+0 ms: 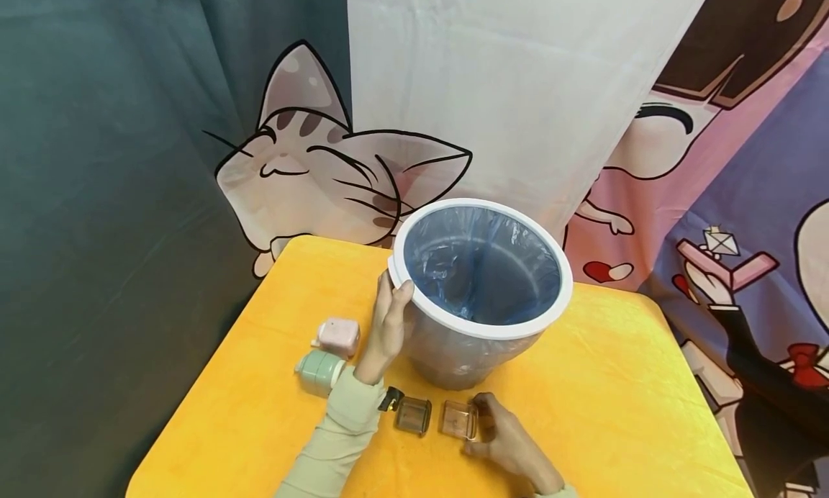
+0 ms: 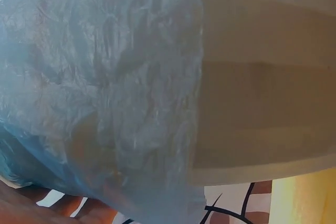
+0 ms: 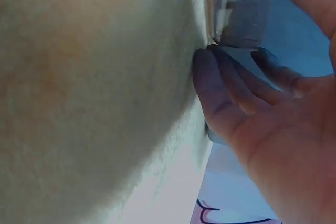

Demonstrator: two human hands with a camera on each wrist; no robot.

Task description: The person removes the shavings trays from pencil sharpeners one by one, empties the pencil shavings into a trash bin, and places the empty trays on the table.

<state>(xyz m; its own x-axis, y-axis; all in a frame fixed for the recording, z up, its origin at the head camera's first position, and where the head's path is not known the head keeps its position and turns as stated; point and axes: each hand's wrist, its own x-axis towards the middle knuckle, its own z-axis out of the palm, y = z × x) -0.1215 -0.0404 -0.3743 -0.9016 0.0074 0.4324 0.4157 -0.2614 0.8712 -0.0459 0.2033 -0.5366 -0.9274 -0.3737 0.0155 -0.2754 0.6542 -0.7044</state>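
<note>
A round trash can (image 1: 482, 331) with a white rim and a clear bluish liner bag (image 1: 479, 268) stands on the yellow table. My left hand (image 1: 387, 325) holds it at the left of its rim; in the left wrist view the can's side fills the picture and only some fingers (image 2: 79, 211) show. Close to the table, my right hand (image 1: 508, 440) is at the right end of a clear amber plastic box (image 1: 456, 420), its thumb and fingers spread on either side; firm contact is unclear. Left of that box lies a darker brown clear box (image 1: 413, 416).
A pink bottle-like container (image 1: 340, 336) and a green one with a white band (image 1: 319, 372) lie to the left of my left forearm. Behind the yellow table (image 1: 615, 383) hangs a cartoon-printed curtain (image 1: 518, 88).
</note>
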